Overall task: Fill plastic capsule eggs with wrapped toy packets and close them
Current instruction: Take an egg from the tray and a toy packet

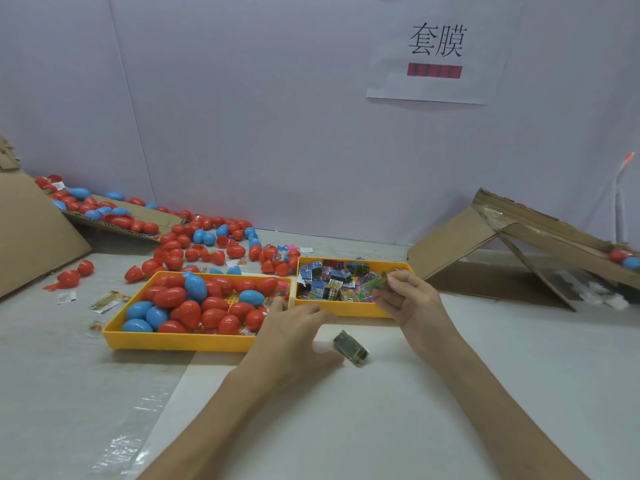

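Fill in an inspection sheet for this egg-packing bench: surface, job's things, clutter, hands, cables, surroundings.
Surface: white covered table, clear tape strip at lower left.
Job's things: left yellow plastic tray holds red and blue plastic capsule eggs; right yellow plastic tray holds wrapped toy packets; dark green packet lies on the table.
Clutter: loose eggs, paper slips, brown cardboard sheets.
Hands: left hand holds nothing; right hand pinches a green wrapped packet.
Cables: nothing seen.
Surroundings: pale wall, printed paper sign.
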Demonstrator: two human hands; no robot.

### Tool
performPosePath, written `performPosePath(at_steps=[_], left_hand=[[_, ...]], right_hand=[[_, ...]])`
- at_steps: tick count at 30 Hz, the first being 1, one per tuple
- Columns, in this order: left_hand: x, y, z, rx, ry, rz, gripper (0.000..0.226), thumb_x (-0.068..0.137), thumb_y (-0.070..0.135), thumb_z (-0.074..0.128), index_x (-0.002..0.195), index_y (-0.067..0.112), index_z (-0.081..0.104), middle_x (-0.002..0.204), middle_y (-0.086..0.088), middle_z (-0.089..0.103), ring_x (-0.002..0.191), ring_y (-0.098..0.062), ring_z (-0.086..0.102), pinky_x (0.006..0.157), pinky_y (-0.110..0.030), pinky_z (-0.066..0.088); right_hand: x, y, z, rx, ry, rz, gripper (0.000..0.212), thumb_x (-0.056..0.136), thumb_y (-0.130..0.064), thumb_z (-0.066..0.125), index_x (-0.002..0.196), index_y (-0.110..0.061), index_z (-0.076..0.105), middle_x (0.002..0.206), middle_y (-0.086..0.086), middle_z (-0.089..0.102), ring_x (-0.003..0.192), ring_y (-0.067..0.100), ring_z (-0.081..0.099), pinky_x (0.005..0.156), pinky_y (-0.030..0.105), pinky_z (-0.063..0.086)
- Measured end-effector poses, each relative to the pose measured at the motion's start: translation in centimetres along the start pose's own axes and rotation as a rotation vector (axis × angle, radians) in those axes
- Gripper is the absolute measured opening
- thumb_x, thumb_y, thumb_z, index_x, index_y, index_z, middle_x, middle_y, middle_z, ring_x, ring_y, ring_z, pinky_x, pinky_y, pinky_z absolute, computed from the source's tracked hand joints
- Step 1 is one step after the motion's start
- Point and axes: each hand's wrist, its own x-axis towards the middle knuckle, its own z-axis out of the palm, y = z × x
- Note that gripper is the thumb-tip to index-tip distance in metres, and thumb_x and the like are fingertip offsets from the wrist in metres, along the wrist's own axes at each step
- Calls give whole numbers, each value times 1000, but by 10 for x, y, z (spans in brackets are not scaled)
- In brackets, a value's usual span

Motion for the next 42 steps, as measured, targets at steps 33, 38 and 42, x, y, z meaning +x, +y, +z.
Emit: performPosePath(at_steps=[33, 38, 42], left_hand=[[1, 7, -12, -62, 377, 71, 17, 77, 12, 85, 80, 21, 71, 68, 10, 58, 56, -14, 50, 61, -36, 42], [1, 7, -12, -66, 370, 29, 17, 76, 14, 86, 79, 22, 71, 67, 10, 58, 57, -13, 50, 62, -36, 40], [1, 8, -12, -99, 365, -16, 16, 75, 18, 86, 78, 23, 70, 67, 10, 57, 56, -14, 49, 63, -35, 37]], right_hand=[[-15, 17, 14, -553, -334, 31, 21, 84, -12, 80, 103, -11, 70, 86, 5, 73, 75, 19, 69, 70, 28, 56], [-16, 13, 14, -482, -354, 2, 17, 80, -17, 78, 96, -18, 73, 90, 10, 74, 78, 20, 67, 67, 24, 52], [-17, 11, 13, -445, -386, 6, 21, 76, -27, 77, 97, -24, 74, 94, 7, 75, 89, 18, 68, 71, 23, 51]])
